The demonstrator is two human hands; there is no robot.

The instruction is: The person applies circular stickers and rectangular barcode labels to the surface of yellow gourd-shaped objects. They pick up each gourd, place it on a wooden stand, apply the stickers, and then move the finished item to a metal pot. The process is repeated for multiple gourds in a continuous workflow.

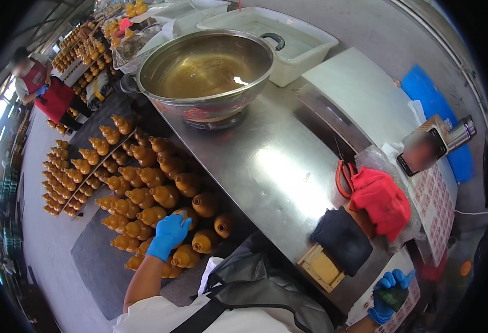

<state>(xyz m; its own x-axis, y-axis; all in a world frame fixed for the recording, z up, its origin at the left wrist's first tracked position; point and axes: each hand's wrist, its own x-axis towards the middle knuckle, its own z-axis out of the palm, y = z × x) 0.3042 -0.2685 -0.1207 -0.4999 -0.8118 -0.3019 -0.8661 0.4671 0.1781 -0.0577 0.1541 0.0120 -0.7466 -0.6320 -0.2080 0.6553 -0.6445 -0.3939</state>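
Note:
My left hand (170, 235), in a blue glove, is closed on an amber-brown gourd-shaped bottle (186, 215) in the group beside the steel table (271, 166). Part of that bottle is hidden by the fingers. Around it stand several rows of similar glossy bottles (165, 195), some with their open mouths showing. At the lower right, my right hand (385, 293), also gloved in blue, grips a dark green pad (393, 299) over a sheet printed with small red marks (360, 302). The pad's exact kind is unclear.
A wide steel pan (210, 100) holding yellowish liquid stands at the table's far end, before a white tub (305, 53). Red-handled scissors (341, 180), a red cloth (380, 202), a dark cloth (341, 238) and a wooden block (319, 266) lie nearby. Another person (38, 83) stands far left.

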